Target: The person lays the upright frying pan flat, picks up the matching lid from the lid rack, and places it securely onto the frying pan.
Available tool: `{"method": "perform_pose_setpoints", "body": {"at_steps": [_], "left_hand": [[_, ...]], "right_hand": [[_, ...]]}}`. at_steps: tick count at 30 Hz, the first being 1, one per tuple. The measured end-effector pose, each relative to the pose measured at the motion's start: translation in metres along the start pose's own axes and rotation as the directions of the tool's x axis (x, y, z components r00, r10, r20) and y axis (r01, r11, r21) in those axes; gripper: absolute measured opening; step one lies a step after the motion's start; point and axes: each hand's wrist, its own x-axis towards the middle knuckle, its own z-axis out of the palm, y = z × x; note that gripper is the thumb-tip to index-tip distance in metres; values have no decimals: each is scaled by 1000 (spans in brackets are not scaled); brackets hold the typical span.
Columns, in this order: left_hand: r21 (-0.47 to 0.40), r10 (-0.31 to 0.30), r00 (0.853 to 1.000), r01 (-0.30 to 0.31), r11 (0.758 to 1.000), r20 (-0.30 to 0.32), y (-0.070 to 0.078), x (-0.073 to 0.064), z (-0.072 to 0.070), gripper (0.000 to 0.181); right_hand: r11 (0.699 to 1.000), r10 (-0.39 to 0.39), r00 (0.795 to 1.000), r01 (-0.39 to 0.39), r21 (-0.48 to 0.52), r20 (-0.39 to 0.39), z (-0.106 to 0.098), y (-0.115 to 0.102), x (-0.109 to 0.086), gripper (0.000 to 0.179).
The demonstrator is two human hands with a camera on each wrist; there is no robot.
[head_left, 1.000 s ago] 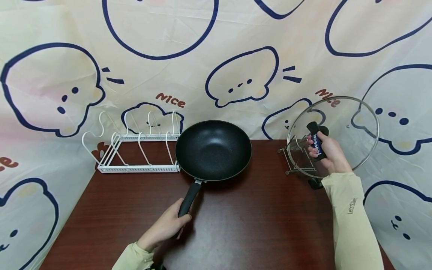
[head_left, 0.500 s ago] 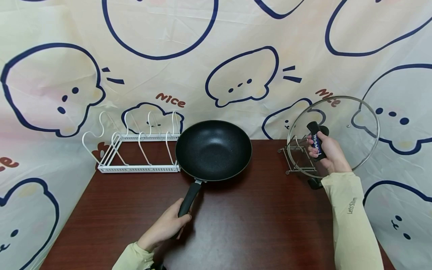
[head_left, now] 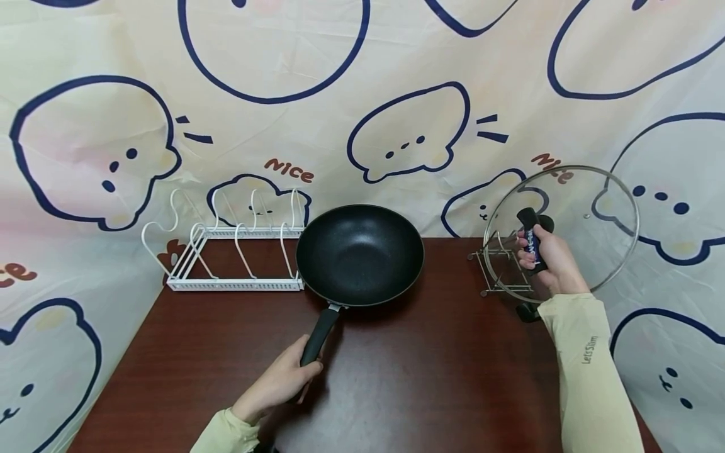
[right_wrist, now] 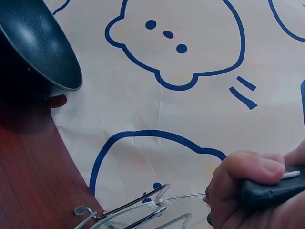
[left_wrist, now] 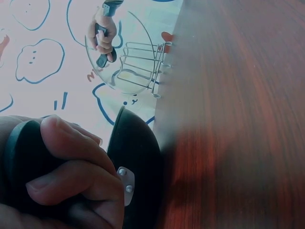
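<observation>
Pausing, apparently: only the head view has shifted this past second. On the bench (head_left: pixel 442 377), the white rack (head_left: pixel 238 285) holds nothing visible; the pan (head_left: pixel 360 258) beside it, bare inside, has its handle (head_left: pixel 320 336) clamped in the left grip (head_left: pixel 283 380); the glass lid (head_left: pixel 572 201), knob (head_left: pixel 528 218) clutched by the right grip (head_left: pixel 556 263), overlaps the wire rack (head_left: pixel 481 267), seating unclear

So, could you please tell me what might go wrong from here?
The glass lid is steeply tilted by the wire rack, and I cannot tell whether that rack supports it; if the right hand lets go, the lid might tip.
The pan looks close to the white rack in the head view, so a swing of the left hand gripping its handle could knock it.
</observation>
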Motion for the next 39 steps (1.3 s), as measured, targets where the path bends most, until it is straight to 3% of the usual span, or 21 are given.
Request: {"method": "perform_pose_setpoints", "body": {"at_steps": [15, 20, 29, 39], "left_hand": [[-16, 1, 1000, -1, 1000, 9, 2, -1, 1, 20], [-16, -1, 1000, 1, 1000, 11, 3, 0, 1, 19], [-2, -1, 1000, 1, 1000, 10, 2, 0, 0, 19], [-9, 1, 1000, -1, 1000, 17, 2, 0, 0, 19]], "right_hand": [[999, 19, 1000, -19, -41, -15, 2, -1, -3, 41], [999, 11, 1000, -11, -42, 13, 3, -1, -4, 44], [996, -43, 998, 46, -72, 46, 5, -3, -3, 39], [988, -88, 996, 90, -128, 25, 9, -4, -5, 34]]}}
